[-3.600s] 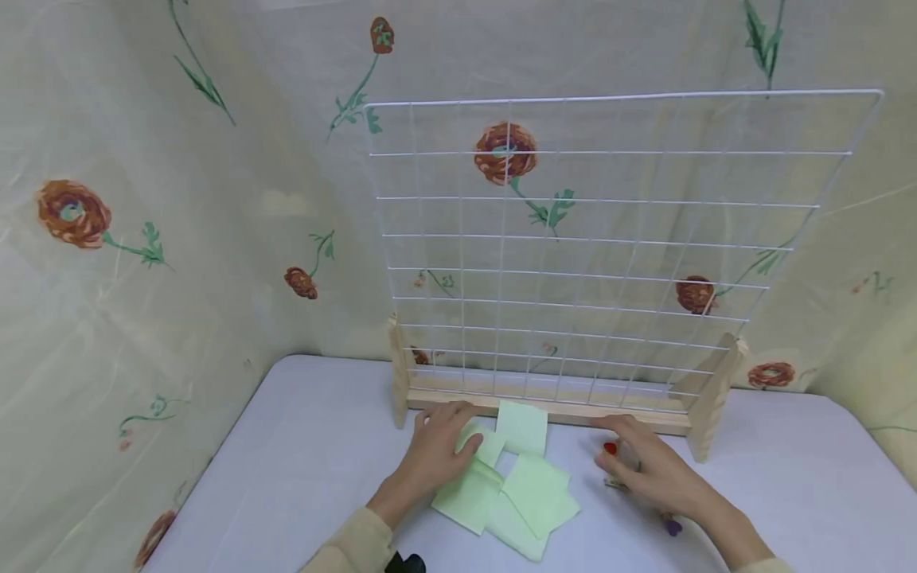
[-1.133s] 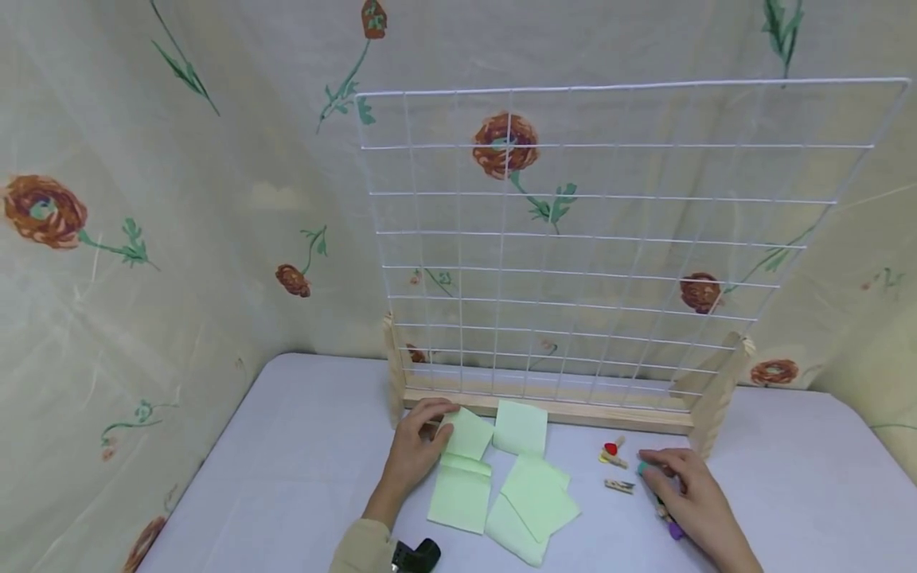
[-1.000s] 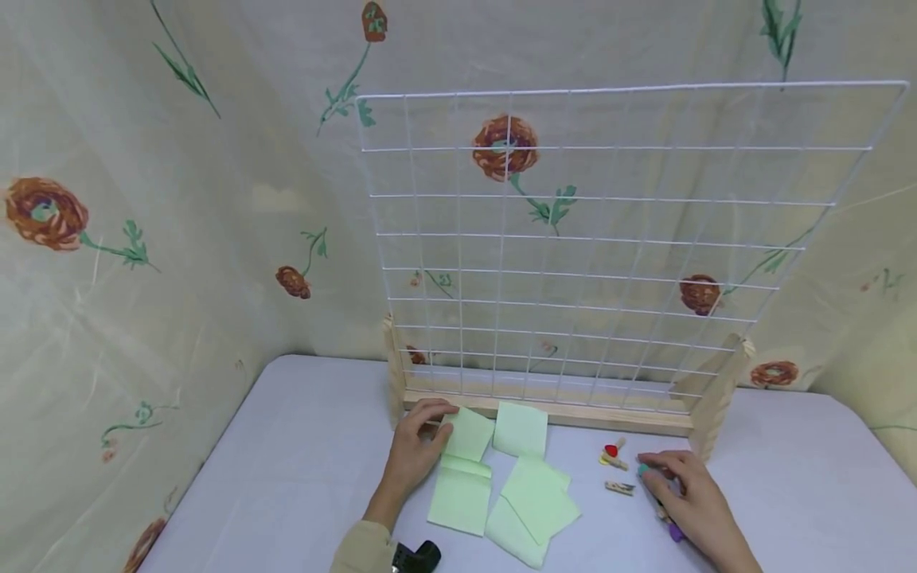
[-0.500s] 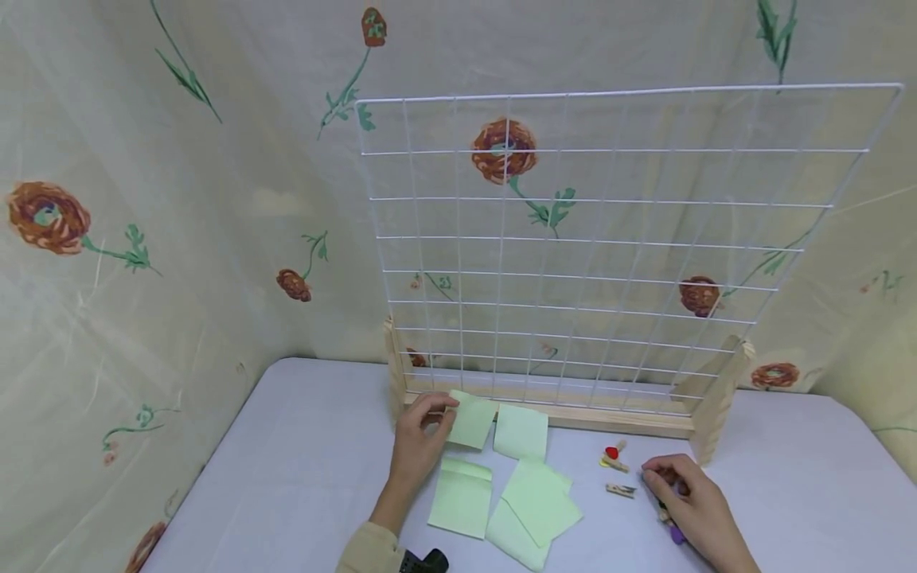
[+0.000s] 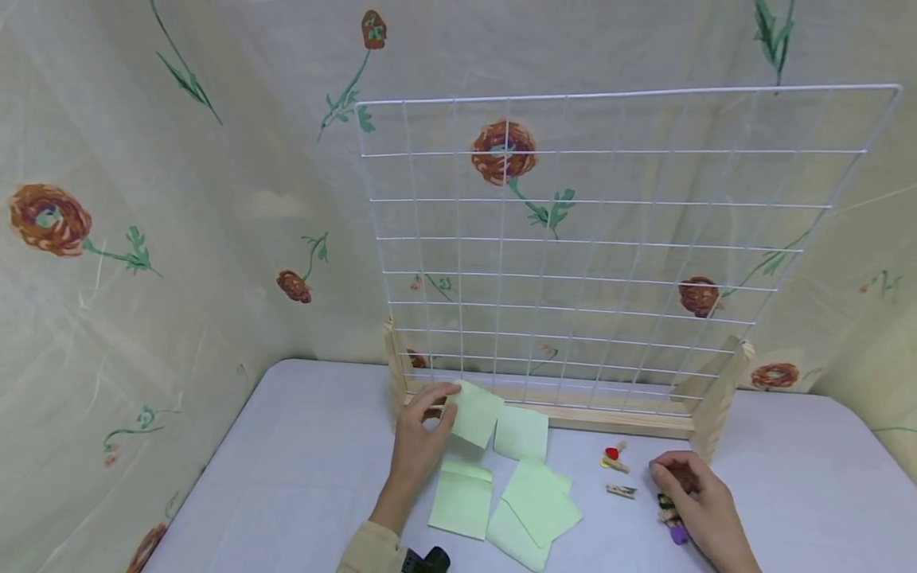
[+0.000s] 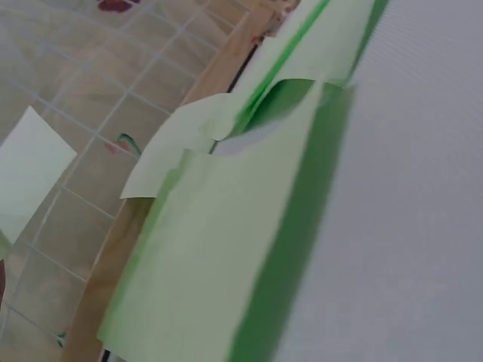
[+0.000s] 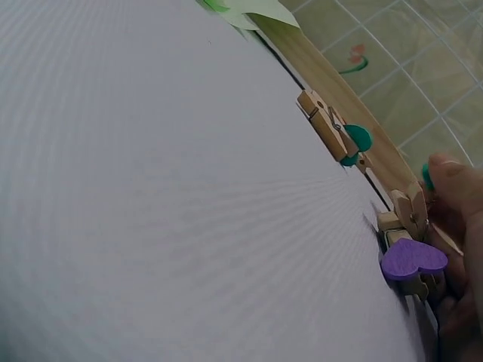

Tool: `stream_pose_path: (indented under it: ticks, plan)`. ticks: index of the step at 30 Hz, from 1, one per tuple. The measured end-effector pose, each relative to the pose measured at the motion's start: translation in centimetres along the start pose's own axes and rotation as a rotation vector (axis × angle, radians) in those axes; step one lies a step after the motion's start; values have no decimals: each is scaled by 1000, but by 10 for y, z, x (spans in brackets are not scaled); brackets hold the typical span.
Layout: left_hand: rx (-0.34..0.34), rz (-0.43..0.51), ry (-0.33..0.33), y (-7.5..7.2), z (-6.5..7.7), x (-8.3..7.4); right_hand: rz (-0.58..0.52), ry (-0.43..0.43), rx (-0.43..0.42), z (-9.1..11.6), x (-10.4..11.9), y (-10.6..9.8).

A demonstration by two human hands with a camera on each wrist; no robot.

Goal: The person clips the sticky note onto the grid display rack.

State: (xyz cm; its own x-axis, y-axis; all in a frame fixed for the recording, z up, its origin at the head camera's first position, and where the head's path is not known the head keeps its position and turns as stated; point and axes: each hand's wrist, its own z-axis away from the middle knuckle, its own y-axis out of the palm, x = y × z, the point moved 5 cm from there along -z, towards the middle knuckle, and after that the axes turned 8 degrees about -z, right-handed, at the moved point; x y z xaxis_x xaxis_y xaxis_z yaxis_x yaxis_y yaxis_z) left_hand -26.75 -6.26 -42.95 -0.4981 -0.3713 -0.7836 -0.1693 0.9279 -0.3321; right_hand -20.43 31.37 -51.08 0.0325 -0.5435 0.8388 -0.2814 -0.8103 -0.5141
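My left hand (image 5: 415, 446) pinches the left edge of a pale green sticky note (image 5: 476, 415), which tilts up in front of the wire grid. That raised note (image 6: 32, 175) also shows at the left of the left wrist view, where the hand itself is out of frame. On the right, my right hand (image 5: 708, 505) has thumb and fingers bent together around a small clothespin; its teal decoration (image 7: 427, 176) peeks out by the thumb tip, the rest hidden by the hand. Close under these fingers lie more wooden clothespins, one with a purple heart (image 7: 411, 259).
Several green sticky notes (image 5: 462, 505) lie on the white table (image 5: 308, 461). Wooden feet (image 5: 716, 398) hold up a white wire grid (image 5: 587, 241) behind them. Between notes and right hand lie a clothespin with a red heart (image 5: 612, 454) and another clothespin (image 5: 621, 491).
My left hand has lifted one sticky note off the table, up toward the grid. The right hand went from beside the notes to the clothespins at right, then rose slightly.
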Motion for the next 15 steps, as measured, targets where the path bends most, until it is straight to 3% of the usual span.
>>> stream_pose_path:
  ticks: [5, 11, 15]
  plan:
    - [-30, -26, 22, -5, -4, -10, -107, 59, -3, 0, -6, -2]
    - [-71, -54, 97, -8, -11, -18, -58, 70, 34, -1, -3, 1]
    - [-90, -47, 108, -9, -14, -21, -80, 88, 53, -1, -4, 0]
